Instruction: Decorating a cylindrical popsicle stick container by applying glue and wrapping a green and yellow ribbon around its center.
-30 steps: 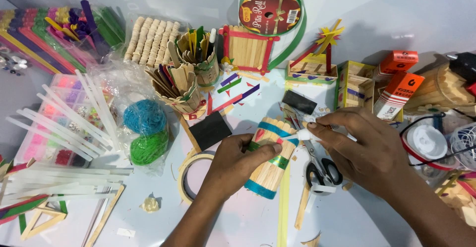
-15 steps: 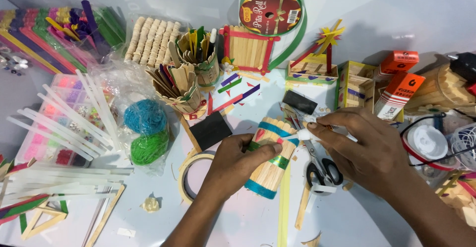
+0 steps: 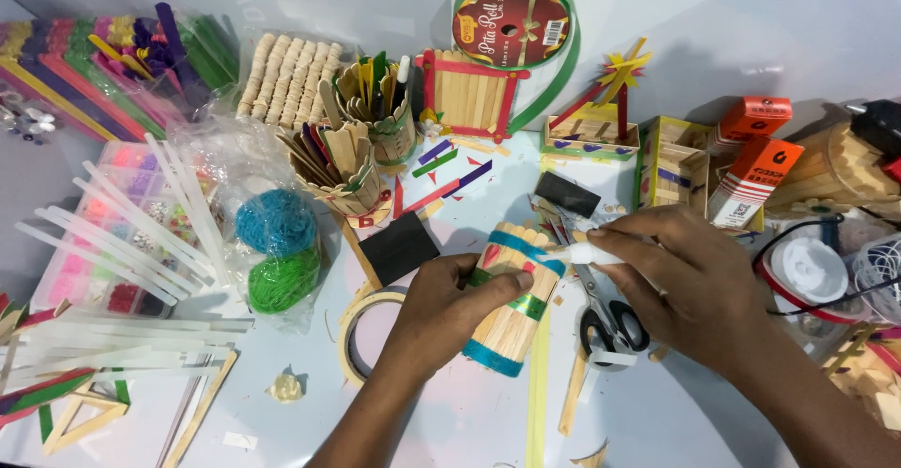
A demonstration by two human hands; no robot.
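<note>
The left hand [image 3: 441, 313], in the lower middle of the frame, is wrapped around a craft-stick cylinder [image 3: 511, 299] banded in blue and green, thumb laid across its side, holding it tilted on the counter [image 3: 676, 421]. The right hand [image 3: 690, 285], just right of it, pinches a white glue tube [image 3: 587, 254] between thumb and fingers, its tip touching the cylinder's upper rim. Below that hand lie black-handled scissors [image 3: 610, 322], partly covered. Left of the cylinder a ring of tape [image 3: 361, 332] lies flat, half under the left wrist, beside a black square [image 3: 399, 247].

Further up, two stick-built cups [image 3: 361, 149] stand touching, both stuffed with plain and coloured craft sticks. A clear bag [image 3: 272, 243] to the left holds a blue and a green ball of yarn. At far left, a clear compartment box [image 3: 103, 233] holds small beads, with white glue sticks [image 3: 131, 224] lying across it. A green ribbon roll [image 3: 514, 27] sits at the top centre.
</note>
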